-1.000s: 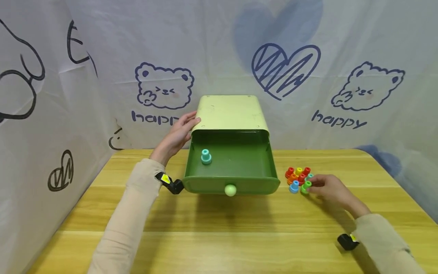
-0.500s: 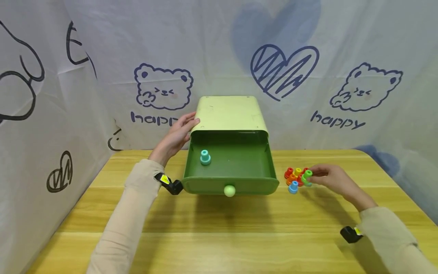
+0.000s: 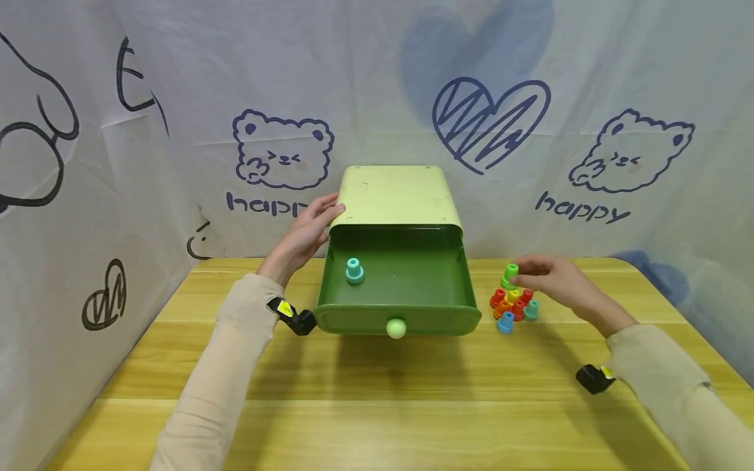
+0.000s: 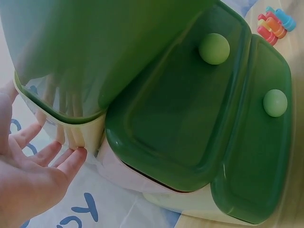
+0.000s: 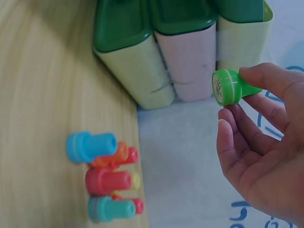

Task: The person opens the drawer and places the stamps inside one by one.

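Note:
A small green toy stamp (image 3: 509,277) is pinched between the thumb and fingers of my right hand (image 3: 559,286), in the air above the other stamps. Its round patterned face shows in the right wrist view. My left hand (image 3: 302,237) touches the left side of the cabinet (image 3: 397,196) near its top, fingers extended along the wall. The cabinet's green top drawer (image 3: 353,319) is pulled out. Inside it, toward the left, a turquoise stamp (image 3: 354,272) stands upright. On the wooden table to the right stand several more stamps, including a blue stamp (image 3: 505,322) and a teal stamp (image 3: 531,311).
Two lower drawers with round knobs (image 4: 275,103) are closed beneath the top one. The cabinet stands near the back of the wooden table (image 3: 400,418). A white cloth (image 3: 377,78) with drawings hangs behind and at the sides.
My right hand has lifted the green stamp off the table and carried it up and slightly left, past the group. My left hand and the drawer have stayed in place.

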Available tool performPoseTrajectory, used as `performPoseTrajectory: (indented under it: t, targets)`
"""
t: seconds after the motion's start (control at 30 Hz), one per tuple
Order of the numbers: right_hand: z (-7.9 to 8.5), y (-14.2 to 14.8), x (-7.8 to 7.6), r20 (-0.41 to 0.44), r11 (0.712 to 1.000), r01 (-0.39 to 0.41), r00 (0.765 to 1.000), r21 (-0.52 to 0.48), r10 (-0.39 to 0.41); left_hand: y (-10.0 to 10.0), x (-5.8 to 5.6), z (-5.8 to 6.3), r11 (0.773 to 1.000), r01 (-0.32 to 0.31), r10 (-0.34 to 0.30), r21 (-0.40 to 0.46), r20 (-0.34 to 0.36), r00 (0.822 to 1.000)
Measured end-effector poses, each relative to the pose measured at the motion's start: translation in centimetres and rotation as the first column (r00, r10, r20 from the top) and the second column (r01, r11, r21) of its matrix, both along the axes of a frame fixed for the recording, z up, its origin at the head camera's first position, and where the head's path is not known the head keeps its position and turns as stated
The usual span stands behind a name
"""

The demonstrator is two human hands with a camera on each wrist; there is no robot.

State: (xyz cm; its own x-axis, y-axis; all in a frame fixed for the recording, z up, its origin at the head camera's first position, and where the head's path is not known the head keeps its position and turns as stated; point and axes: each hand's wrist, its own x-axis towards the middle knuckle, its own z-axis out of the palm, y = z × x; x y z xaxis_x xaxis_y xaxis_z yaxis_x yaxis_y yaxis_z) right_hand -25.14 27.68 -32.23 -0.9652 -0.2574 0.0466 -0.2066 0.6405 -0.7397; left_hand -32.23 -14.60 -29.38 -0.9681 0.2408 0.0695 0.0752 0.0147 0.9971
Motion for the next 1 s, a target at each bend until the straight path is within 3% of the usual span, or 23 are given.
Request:
performPoseTrajectory:
  t: [0.5, 1.0]
  targets:
    - [4.4, -2.5, -0.7, 0.040, 0.970, -0.120, 0.991, -0.211, 0.131, 0.1, 0.0, 0.0, 1.000, -0.004, 0.004, 0.013, 0.005, 1.000]
    - [9.3, -5.7, -1.1, 0.065, 0.960, -0.267, 0.960, -0.081, 0.273, 0.1, 0.2, 0.1, 1.000, -0.004, 0.004, 0.008, 0.000, 1.000]
